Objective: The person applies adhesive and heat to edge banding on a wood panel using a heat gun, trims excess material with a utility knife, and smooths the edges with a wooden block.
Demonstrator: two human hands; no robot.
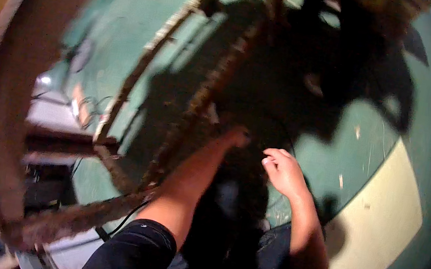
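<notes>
My left hand (237,136) is in deep shadow near the middle, beside a long rough wooden bar (219,76). Its fingers look curled in, and a small dark spot shows at them; whatever they hold is too dim to make out. To its right, my right hand (284,172) is in brighter light. Its thumb and index finger point left and stand a little apart, with nothing visible between them. The bar belongs to a brown wooden frame with legs and crosspieces that rises on the left. Below both hands, the space between my forearms is nearly black.
A broad brown wooden slab (13,97) fills the left side. A pale yellow sheet (381,228) lies on the green floor (329,164) at the right. Another person's dark-clothed legs (349,37) stand at the top right. A black cable (126,219) runs near my left elbow.
</notes>
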